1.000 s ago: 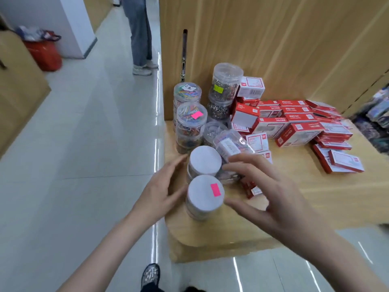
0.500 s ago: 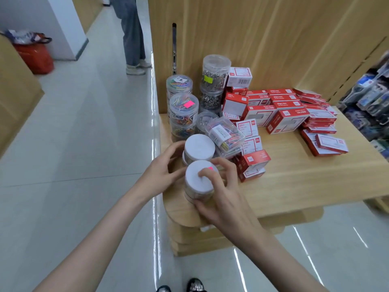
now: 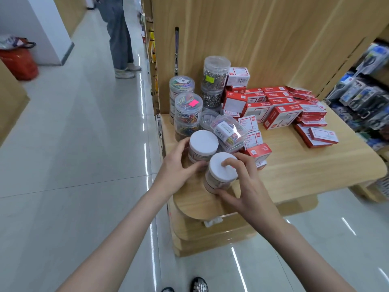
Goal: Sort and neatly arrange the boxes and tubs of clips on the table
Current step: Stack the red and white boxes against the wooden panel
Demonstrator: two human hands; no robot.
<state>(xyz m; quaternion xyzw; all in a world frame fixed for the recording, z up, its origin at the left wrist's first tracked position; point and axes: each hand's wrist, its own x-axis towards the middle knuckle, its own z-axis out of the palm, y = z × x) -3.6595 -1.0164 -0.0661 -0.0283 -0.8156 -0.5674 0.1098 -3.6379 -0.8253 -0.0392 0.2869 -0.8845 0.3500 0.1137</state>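
Near tub (image 3: 221, 172): a round clear plastic tub with a flat white lid, stood upright with its long axis vertical on the near corner of the table; it is gripped by the right hand.
Right hand (image 3: 246, 186): curled round the near tub, thumb against the lower wall, a fingertip laid on the lid.
Far tub (image 3: 203, 147): the same shape and white lid, upright, set just beyond the near tub and beside it; it is held by the left hand.
Left hand (image 3: 177, 165): fingers curved round the left wall of the far tub, thumb tucked between the two tubs.
Tilted box (image 3: 229, 131): a clear, squarish plastic box with a white label, leaned over to the right of the far tub, coloured clips seen inside.
Clear tubs (image 3: 187, 110): upright stacks beyond the left hand, filled with coloured clips, a pink sticker on one lid; a taller stack (image 3: 214, 81) of silver clips is seen behind them.
Red boxes (image 3: 280, 114): red and white cardboard boxes, stacked and scattered beyond and to the right of the right hand.
Table (image 3: 305, 165): pale wood grain, rounded corners, set against a wooden panel (image 3: 263, 39).
Room: a glossy pale tiled floor (image 3: 73, 144) to the left of the hands; a person's legs (image 3: 119, 39) and a red bag (image 3: 20, 63) are seen far beyond; packed goods (image 3: 362, 98) are hung at far right.
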